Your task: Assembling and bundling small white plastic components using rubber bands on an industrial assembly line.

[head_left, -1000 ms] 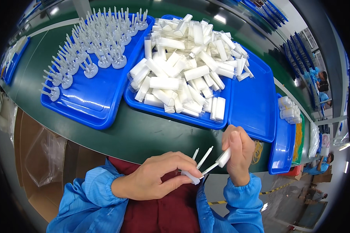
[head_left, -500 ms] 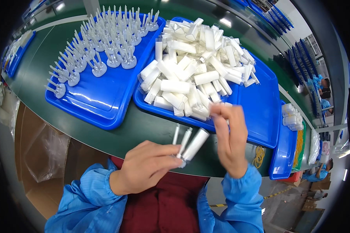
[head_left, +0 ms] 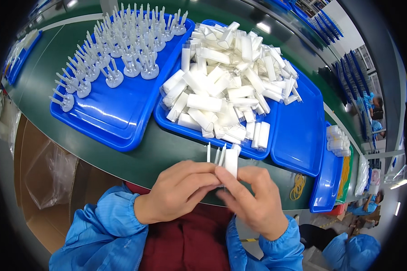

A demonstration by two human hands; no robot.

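My left hand [head_left: 178, 189] is closed around a translucent plastic base whose thin upright prongs [head_left: 218, 156] stick up past the fingers; the base itself is hidden. Against it, my right hand [head_left: 253, 196] pinches a white roll [head_left: 231, 163] standing upright beside the prongs. Another white end shows just behind that roll. Beyond my hands, a blue tray [head_left: 167, 123] carries a heap of white rolls [head_left: 205, 103] in clear sleeves. To its left, a second blue tray [head_left: 108, 126] holds many pronged bases [head_left: 114, 77] standing upright.
Yellow rubber bands [head_left: 298, 186] lie on the green table [head_left: 167, 156] at the right. Farther right are more blue trays [head_left: 298, 140] and white bundles [head_left: 338, 140]. A cardboard box [head_left: 54, 180] with clear plastic is below left. Someone's blue sleeve [head_left: 348, 250] shows at lower right.
My right hand has come from the heaped tray's front edge to my left hand, and now pinches a roll at the base. The base is turned more upright. A blue-clad person appears at lower right.
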